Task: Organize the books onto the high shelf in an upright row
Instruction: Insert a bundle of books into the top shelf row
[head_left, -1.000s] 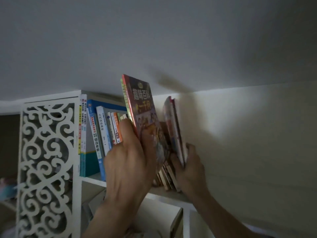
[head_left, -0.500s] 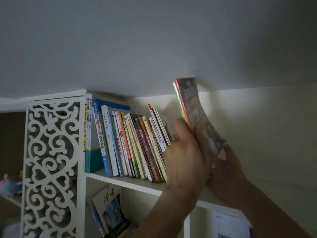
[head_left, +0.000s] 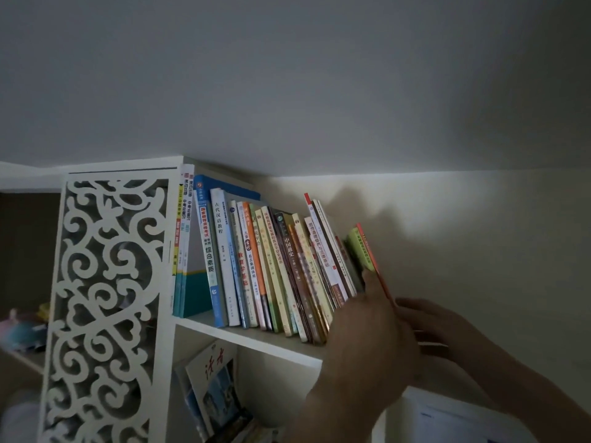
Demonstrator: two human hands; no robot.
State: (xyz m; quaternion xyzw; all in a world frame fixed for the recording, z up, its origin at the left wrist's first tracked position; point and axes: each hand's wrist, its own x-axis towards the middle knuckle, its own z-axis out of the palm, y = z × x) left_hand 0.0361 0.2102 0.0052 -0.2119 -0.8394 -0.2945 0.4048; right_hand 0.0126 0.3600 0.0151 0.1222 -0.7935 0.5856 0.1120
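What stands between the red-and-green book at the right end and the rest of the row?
Nothing visible: the thin red-and-green book already leans against the row of upright books on the white shelf, left hand in front, right hand behind.

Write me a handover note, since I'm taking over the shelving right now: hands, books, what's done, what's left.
Left hand: pressed against the right end of the row, in front of the last books; grip unclear.
Right hand: open, behind the end book, steadying it.
Books: all on the high shelf, spines out, leaning left towards the white fretwork panel.
Done: the end book is in the row.
Left: straighten the leaning books, then let go.
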